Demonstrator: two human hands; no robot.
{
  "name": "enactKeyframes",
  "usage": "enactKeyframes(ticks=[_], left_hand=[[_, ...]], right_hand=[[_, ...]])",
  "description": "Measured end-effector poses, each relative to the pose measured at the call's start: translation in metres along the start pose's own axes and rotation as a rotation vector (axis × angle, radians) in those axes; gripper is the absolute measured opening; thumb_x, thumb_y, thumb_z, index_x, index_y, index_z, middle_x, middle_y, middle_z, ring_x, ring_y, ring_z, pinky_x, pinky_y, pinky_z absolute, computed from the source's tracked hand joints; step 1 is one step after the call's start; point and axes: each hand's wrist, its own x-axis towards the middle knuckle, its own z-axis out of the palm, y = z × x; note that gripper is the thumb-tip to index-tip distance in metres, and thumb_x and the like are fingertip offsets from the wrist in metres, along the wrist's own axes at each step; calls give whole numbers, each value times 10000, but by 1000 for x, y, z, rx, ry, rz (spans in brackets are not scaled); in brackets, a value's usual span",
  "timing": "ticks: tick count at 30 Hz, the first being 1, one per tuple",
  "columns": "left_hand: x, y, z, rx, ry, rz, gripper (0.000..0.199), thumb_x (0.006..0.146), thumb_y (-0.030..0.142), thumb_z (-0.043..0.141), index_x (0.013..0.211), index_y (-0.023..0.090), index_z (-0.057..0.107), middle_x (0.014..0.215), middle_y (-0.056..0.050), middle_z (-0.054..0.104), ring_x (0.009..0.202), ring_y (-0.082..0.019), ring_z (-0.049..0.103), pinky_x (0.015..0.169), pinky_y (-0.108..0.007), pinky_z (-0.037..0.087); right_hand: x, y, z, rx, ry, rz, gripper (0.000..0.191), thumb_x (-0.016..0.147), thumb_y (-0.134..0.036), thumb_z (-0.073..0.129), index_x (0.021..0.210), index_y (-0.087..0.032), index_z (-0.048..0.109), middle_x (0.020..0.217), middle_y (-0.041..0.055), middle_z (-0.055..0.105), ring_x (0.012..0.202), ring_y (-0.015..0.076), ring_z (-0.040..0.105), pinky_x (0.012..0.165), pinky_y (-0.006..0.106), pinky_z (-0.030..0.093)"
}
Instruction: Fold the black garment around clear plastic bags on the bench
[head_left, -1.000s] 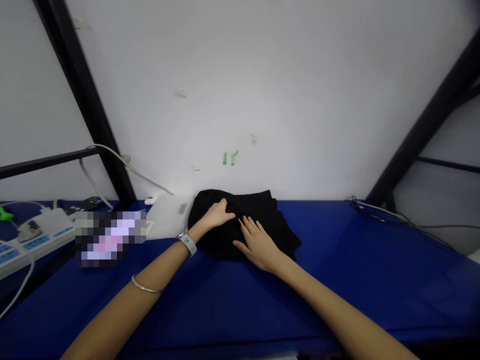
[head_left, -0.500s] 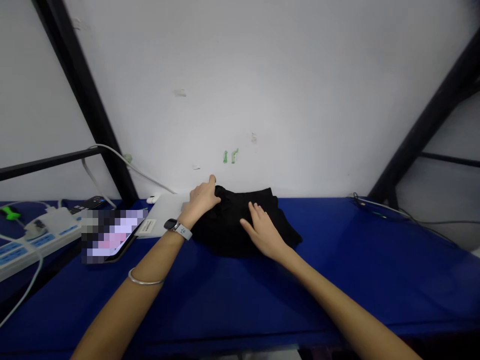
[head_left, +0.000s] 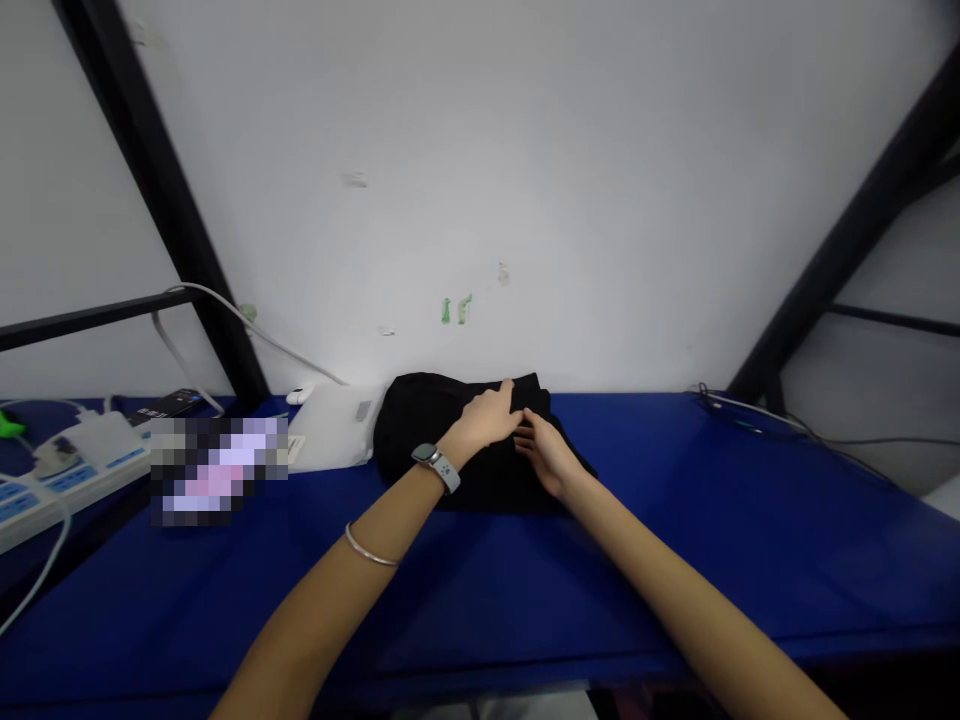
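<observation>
A folded black garment (head_left: 420,420) lies on the blue tabletop (head_left: 480,590) against the wall, its left edge smooth and rounded. My left hand (head_left: 484,418), with a watch at the wrist, is over its right half. The fingers are bent down into the cloth and seem to grip it; some fingertips are hidden. Close by on the right, my right hand (head_left: 549,455) rests against the garment's right part, fingers slightly bent and apart, fingertips near my left thumb. It holds nothing visible.
To the left are a white plastic package (head_left: 330,430), a blurred-out device with a lit screen (head_left: 217,470) and a power strip (head_left: 75,490) with plugs. Thin cables (head_left: 795,425) run along the back right. Black frame posts (head_left: 165,200) slant up at both sides.
My left hand has moved right across the garment, from its left end to beside my right hand. The bunched left part now looks smooth. The right hand's fingers have turned inward.
</observation>
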Motion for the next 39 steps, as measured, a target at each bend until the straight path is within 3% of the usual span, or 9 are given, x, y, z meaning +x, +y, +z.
enactKeyframes(ticks=[3, 5, 11, 15, 19, 23, 27, 34, 39], left_hand=[[-3, -13, -10, -177, 20, 50, 353, 926, 295, 378, 1258, 192, 437, 885, -102, 682, 625, -179, 657, 615, -276, 481], [-7, -29, -22, -191, 101, 70, 307, 925, 252, 352, 1194, 198, 489, 894, -84, 679, 655, -162, 651, 644, -268, 480], [-32, -102, -52, 127, 248, -31, 224, 881, 257, 420, 1009, 208, 598, 957, -71, 683, 893, -213, 631, 792, -305, 453], [-51, -158, -61, 331, 247, -198, 208, 833, 249, 451, 925, 184, 625, 967, -97, 682, 914, -247, 625, 760, -319, 440], [-63, -195, -62, 362, 215, -308, 203, 803, 296, 485, 828, 171, 643, 924, -110, 691, 896, -251, 630, 728, -302, 425], [-67, -201, -61, 260, 167, -364, 303, 792, 455, 519, 750, 178, 635, 839, -85, 692, 818, -238, 631, 680, -283, 403], [-68, -198, -59, 227, 165, -387, 326, 791, 474, 516, 691, 179, 615, 791, -78, 681, 778, -225, 620, 638, -270, 370], [-70, -202, -66, 256, 251, -436, 206, 754, 256, 466, 610, 176, 589, 661, -67, 637, 687, -207, 596, 584, -272, 329], [-70, -172, -71, 199, 460, -302, 208, 761, 241, 465, 615, 165, 593, 651, -57, 636, 682, -198, 586, 645, -282, 377]], right_hand=[[2, -1, -2, -29, -20, -23, 528, 912, -530, 217, 1200, -198, 511, 1071, 143, 632, 954, 273, 635, 834, 452, 534], [2, 0, -2, -37, -25, -14, 509, 910, -509, 234, 1186, -189, 517, 1042, 149, 637, 912, 270, 644, 821, 449, 538], [0, 0, 1, -135, -3, -32, 582, 839, -412, 433, 1361, -160, 375, 1126, 164, 613, 989, 270, 625, 881, 441, 512], [-10, -9, 11, -488, 164, -432, 649, 832, -396, 465, 1417, -145, 334, 1348, 179, 474, 1274, 310, 434, 1048, 507, 359], [-26, -22, 36, -885, 12, -791, 714, 878, -452, 480, 1467, -106, 271, 1501, 188, 307, 1421, 316, 173, 1121, 500, 247], [-29, -28, 60, -1138, -117, -807, 948, 771, -596, 613, 1462, -39, 278, 1489, 257, 291, 1411, 378, 164, 1136, 508, 201], [-20, -22, 63, -1171, -192, -700, 1040, 721, -634, 646, 1454, 2, 272, 1482, 299, 262, 1397, 396, 194, 1122, 491, 245], [-8, 5, 53, -923, -245, -652, 830, 857, -504, 508, 1475, -30, 221, 1520, 235, 226, 1428, 303, 137, 1140, 470, 240], [-1, 13, 55, -720, -208, -657, 601, 905, -371, 405, 1422, -64, 373, 1490, 187, 334, 1412, 283, 220, 1142, 473, 240]])
